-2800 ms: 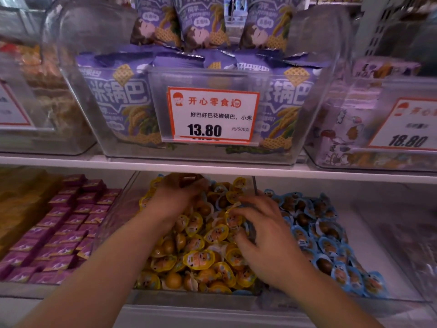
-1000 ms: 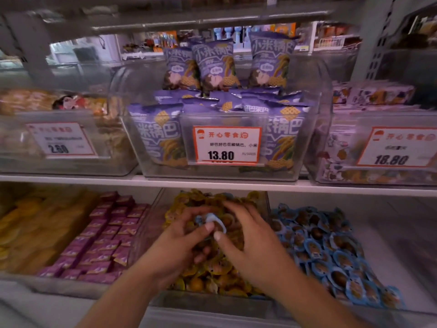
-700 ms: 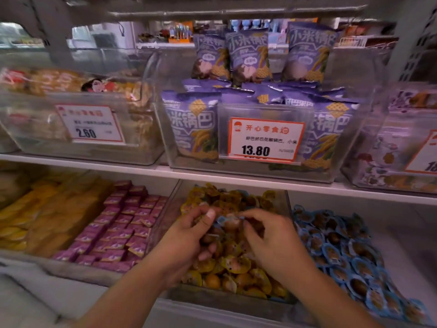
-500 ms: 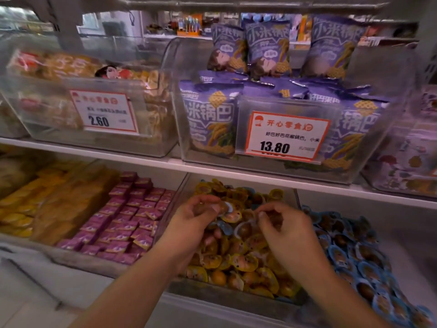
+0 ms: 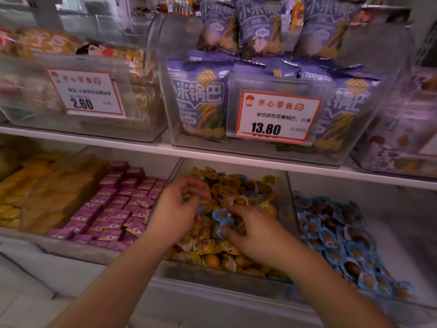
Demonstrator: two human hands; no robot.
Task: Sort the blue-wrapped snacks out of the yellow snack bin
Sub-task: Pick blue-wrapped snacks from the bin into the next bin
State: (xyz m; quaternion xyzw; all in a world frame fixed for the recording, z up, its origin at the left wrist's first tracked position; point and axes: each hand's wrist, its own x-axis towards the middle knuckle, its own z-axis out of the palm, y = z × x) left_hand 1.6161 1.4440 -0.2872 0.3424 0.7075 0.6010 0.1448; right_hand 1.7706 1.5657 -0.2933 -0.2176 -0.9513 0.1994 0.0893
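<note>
Head view shows both hands in the yellow snack bin (image 5: 287, 200), the right hand (image 5: 256, 235) pinching a blue-wrapped snack (image 5: 222, 216), the left hand (image 5: 176, 214) curled, contents unclear, while several blue wrappers among the yellow suggest sorting remains unfinished.

- The yellow snack bin (image 5: 289, 209) is a clear tub on the lower shelf, heaped with small round yellow-wrapped snacks (image 5: 236, 188).
- A blue-wrapped snack (image 5: 222, 215) lies on top of the heap, touching my right grip (image 5: 254, 235).
- More blue-wrapped snacks (image 5: 335, 235) lie piled just right of the bin.
</note>
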